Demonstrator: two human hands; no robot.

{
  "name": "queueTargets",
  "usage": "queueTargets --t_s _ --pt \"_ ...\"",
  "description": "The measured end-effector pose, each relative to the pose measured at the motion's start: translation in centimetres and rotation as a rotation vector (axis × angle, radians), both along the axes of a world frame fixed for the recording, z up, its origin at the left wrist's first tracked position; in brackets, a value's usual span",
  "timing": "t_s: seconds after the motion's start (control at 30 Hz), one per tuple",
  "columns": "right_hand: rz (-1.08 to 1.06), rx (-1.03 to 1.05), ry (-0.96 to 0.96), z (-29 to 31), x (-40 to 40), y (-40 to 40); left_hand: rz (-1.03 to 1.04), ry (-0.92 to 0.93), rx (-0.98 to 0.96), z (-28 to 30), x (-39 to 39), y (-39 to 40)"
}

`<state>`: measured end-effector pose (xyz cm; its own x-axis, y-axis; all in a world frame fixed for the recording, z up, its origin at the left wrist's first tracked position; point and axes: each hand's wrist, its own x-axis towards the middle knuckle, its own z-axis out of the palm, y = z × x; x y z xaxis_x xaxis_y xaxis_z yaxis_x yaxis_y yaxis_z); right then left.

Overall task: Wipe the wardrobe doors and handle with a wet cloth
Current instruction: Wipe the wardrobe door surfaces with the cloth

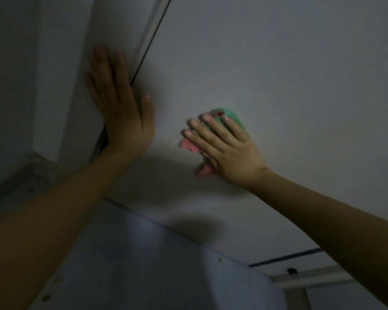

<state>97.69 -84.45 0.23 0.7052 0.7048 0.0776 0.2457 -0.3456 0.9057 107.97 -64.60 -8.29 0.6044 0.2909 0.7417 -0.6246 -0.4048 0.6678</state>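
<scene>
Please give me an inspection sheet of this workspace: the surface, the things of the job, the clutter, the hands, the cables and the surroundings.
Surface: white wardrobe door, plain, dimly lit; a dark gap runs along its left edge.
Job's things: green and pink cloth, pressed flat on the door; handle not in view.
Clutter: nothing seen.
Hands: left hand open, flat beside the gap; right hand spread over the cloth.
Cables: nothing seen for certain.
Surroundings: bluish panel below the door; the room is dark.
</scene>
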Motion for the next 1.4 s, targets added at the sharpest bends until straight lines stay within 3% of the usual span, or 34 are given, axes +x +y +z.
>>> queueTargets --t_s 0.13,0.3,0.4,0.53,0.7,0.87,1.0,1.1,1.23,1.4 --pt "-0.032 -0.008 -0.078 2.3 -2.8 -3.2 -0.061 0.033 0.061 -0.4 -1.1 0.4" --pt "0.011 0.150 -0.166 0.2 2.9 3.1 -0.101 0.142 0.062 -0.5 -2.9 0.1" --pt "-0.017 0.091 -0.113 -2.5 4.2 4.7 -0.112 0.111 0.098 -0.8 -2.6 0.6" --pt "-0.072 -0.039 0.014 -3.9 -1.6 -1.3 -0.179 0.143 0.099 -1.5 -2.6 1.8" --pt "-0.021 0.096 -0.036 -4.7 0.0 0.4 -0.175 0.118 0.145 -1.7 -2.5 2.3" --pt "-0.056 0.129 0.063 -11.6 4.0 4.7 -0.093 0.127 0.144 -3.0 -2.3 0.9" --pt "-0.185 -0.093 0.230 -13.9 -0.2 0.5 -0.037 0.158 0.087 -3.0 -2.3 -0.4" --pt "-0.219 -0.091 0.244 -14.5 0.3 0.4 -0.024 0.158 0.105 -3.3 -2.3 -0.1" --pt "-0.023 -0.145 0.135 -18.3 3.2 4.7 -0.047 0.158 0.082 -3.7 -2.0 -0.1" --pt "-0.119 -0.258 0.352 -20.9 2.1 4.5 -0.039 0.147 0.044 -3.9 -1.7 -0.6"
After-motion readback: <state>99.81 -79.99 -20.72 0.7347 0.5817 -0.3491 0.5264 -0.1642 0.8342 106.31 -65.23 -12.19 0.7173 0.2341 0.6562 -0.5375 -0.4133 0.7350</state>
